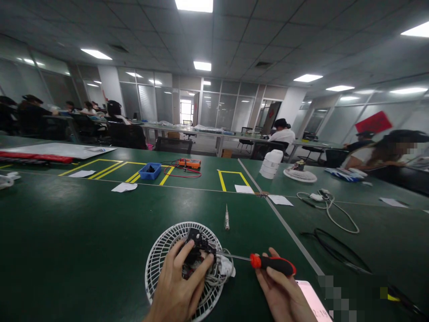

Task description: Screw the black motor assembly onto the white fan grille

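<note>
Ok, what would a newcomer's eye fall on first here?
Probably the red-and-black screwdriver in the right grip, its shaft reaching left to the dark mechanism held under the left grip. Next, the round white grille beneath, at bottom centre. Farther back, left of centre, the orange meter and blue bin stand out on the green table.

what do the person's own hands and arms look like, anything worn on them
The left hand and right hand are both bare, with no gloves or rings visible. No sleeves or watch show; the picture's lower edge cuts off the arms.
</note>
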A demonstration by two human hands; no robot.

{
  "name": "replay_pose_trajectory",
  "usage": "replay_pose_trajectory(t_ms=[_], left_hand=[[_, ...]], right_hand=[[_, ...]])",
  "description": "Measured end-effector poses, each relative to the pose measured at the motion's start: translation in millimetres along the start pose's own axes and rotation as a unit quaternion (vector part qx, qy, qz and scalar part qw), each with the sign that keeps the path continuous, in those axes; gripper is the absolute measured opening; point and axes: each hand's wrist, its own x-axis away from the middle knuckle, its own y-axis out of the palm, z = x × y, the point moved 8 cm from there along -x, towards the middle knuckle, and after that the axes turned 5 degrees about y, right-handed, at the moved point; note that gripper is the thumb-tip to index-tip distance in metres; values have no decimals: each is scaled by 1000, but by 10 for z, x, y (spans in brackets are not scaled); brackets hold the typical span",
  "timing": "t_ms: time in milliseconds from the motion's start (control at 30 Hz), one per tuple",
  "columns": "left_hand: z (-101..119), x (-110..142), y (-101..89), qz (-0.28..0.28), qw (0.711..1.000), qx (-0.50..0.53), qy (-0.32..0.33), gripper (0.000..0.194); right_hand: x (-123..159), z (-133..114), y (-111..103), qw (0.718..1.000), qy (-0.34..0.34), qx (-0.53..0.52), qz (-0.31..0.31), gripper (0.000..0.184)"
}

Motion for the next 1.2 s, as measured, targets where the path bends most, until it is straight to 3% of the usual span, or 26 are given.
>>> replay_pose_trajectory(t_ms=[267, 467, 667, 900, 1200], left_hand=[[4, -11, -20, 5, 1000, 11, -5, 49], [16, 0, -13, 4, 1000, 16, -2, 48], [8, -6, -10, 8, 1000, 16, 13, 50], [13, -22, -20, 0, 1000, 9, 15, 47], [20, -20, -24, 2, 1000, 12, 9, 44]], right_hand=[[-15, 67, -37, 999, 16, 47, -16, 84], [-52, 55, -60, 999, 18, -1, -28, 78], [-40, 45, -88, 1000, 13, 1, 25, 80], [-4, 0, -22, 1000, 5, -23, 12, 52], [-79, 113, -111, 999, 18, 21, 45, 68]])
